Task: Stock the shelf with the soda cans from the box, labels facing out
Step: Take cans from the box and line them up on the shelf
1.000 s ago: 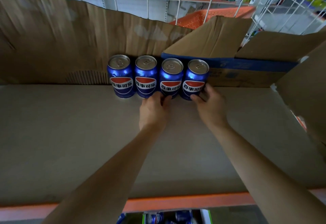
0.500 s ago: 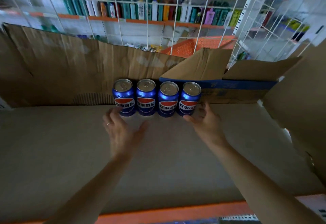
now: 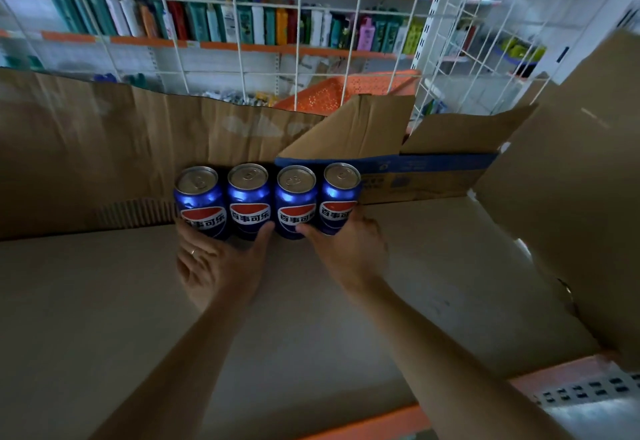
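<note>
Four blue soda cans stand in a row at the back of the cardboard-lined shelf (image 3: 104,301), their red, white and blue labels turned toward me: the leftmost can (image 3: 199,197), the second can (image 3: 248,197), the third can (image 3: 296,197) and the rightmost can (image 3: 339,197). My left hand (image 3: 218,266) lies spread at the foot of the two left cans, with its straight fingers touching the leftmost one and its thumb at the base of the second. My right hand (image 3: 349,252) wraps the lower right side of the rightmost can, its thumb reaching in front of the third.
An opened cardboard box (image 3: 433,176) with a blue band and raised flaps stands right of the cans. A tall cardboard sheet (image 3: 86,148) backs the shelf and another flap (image 3: 581,179) rises at right. Behind a white wire grid (image 3: 298,23) are bottles and an orange basket (image 3: 346,89).
Half a second ago both hands hovered spread, short of the cans. They have moved forward onto the row, the left to the two left cans and the right round the rightmost can.
</note>
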